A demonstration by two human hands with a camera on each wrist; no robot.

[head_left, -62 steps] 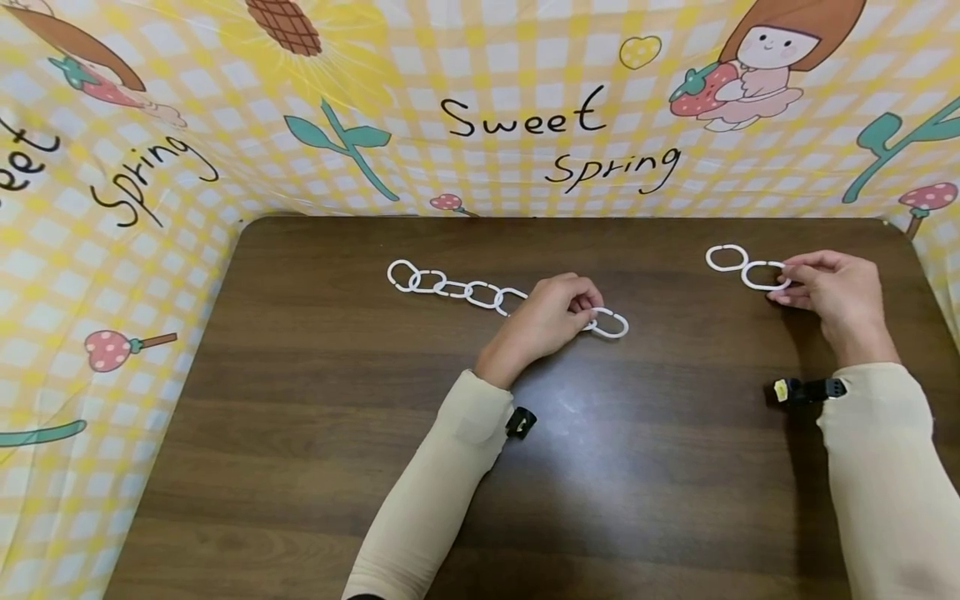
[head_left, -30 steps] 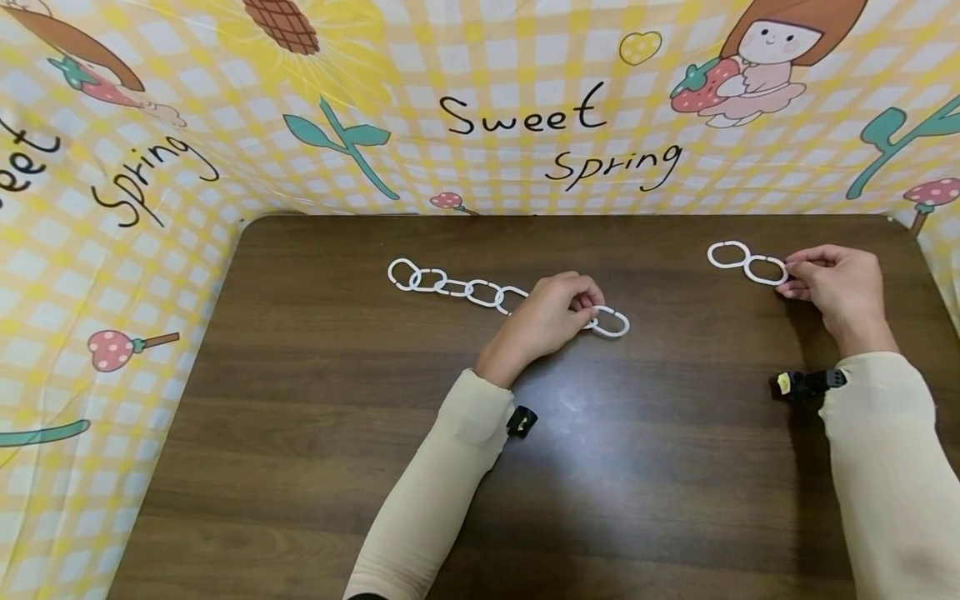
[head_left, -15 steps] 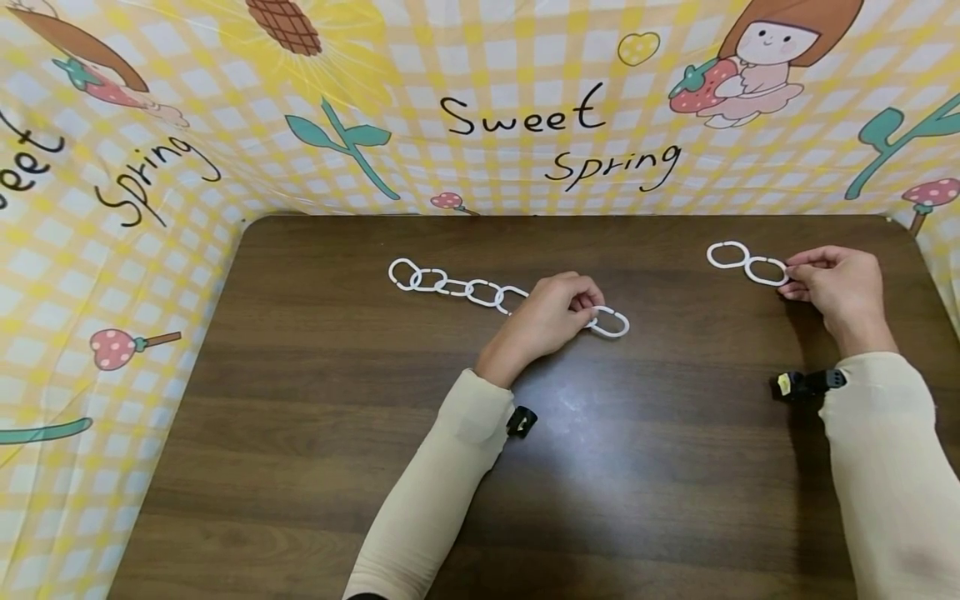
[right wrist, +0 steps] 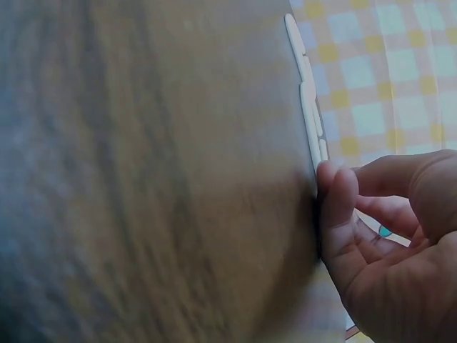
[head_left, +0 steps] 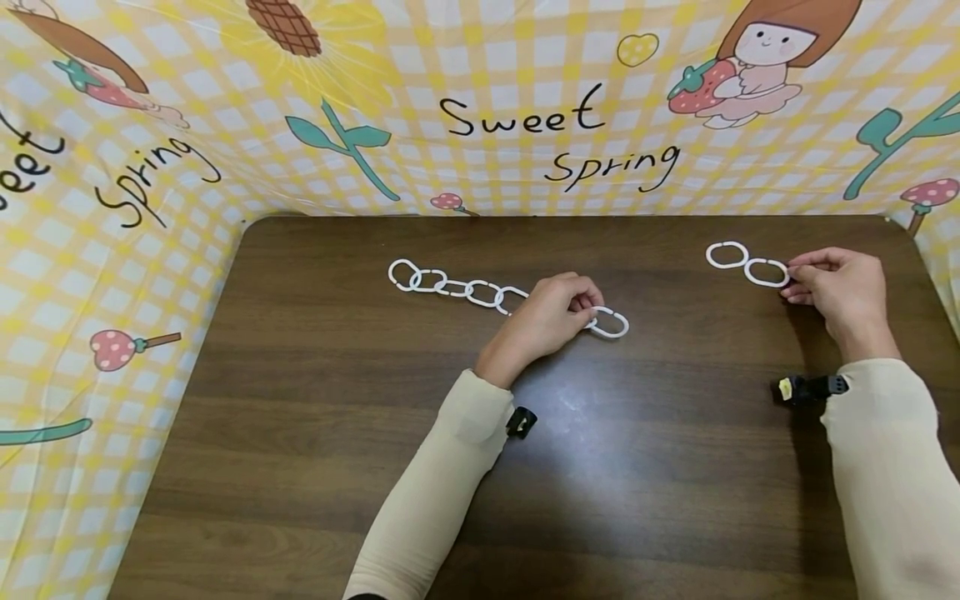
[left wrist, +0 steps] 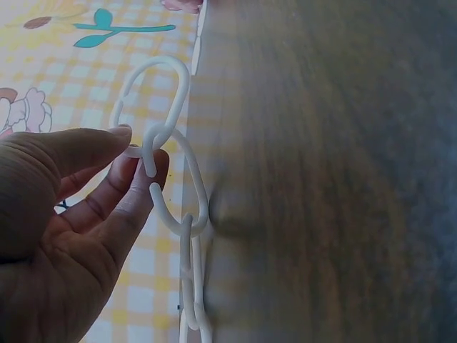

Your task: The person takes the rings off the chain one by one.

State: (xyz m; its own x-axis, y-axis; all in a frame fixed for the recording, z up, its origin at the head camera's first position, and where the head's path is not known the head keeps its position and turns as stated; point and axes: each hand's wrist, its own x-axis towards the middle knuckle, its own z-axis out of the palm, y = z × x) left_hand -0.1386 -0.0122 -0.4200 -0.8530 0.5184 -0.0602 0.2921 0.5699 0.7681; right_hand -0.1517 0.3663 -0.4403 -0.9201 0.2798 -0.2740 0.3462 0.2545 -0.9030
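Note:
A chain of white plastic C-shaped links (head_left: 468, 289) lies across the upper middle of the table in the head view. My left hand (head_left: 536, 321) covers part of it and pinches near its right end, where an end link (head_left: 611, 336) sticks out past the fingers. The left wrist view shows thumb and fingers at the joint of that end link (left wrist: 173, 114) with its neighbour (left wrist: 203, 196). At the upper right, my right hand (head_left: 847, 292) pinches the right edge of a separate white link (head_left: 767, 285). Another white link (head_left: 727, 267) lies against its left side.
The brown wooden table (head_left: 300, 433) ends at the back against a yellow checked cloth (head_left: 510, 50) with printed drawings. More of this cloth hangs on the left and right. A small black camera (head_left: 521, 422) sits on the left cuff, another black camera (head_left: 806, 389) on the right.
My right hand has shifted slightly to the right, its fingertips now only at the link's outer edge. The left hand and the chain have stayed in place.

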